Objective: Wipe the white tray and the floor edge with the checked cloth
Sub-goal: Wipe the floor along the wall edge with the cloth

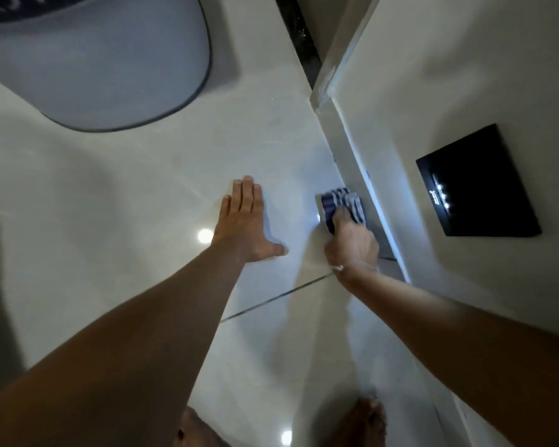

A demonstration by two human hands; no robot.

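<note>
My right hand [352, 240] grips a bunched blue and white checked cloth [341, 204] and presses it onto the pale floor tiles right at the base of the wall, against the grey skirting strip [352, 159]. My left hand [246, 225] lies flat on the floor with its fingers spread, palm down, a short way left of the cloth. No white tray is visible in the head view.
A grey mat with a dark border [104, 66] lies on the floor at the upper left. A black socket panel with small lit dots [475, 182] is set in the white wall on the right. A dark threshold strip [297, 37] runs at the top. My bare feet [365, 421] stand at the bottom.
</note>
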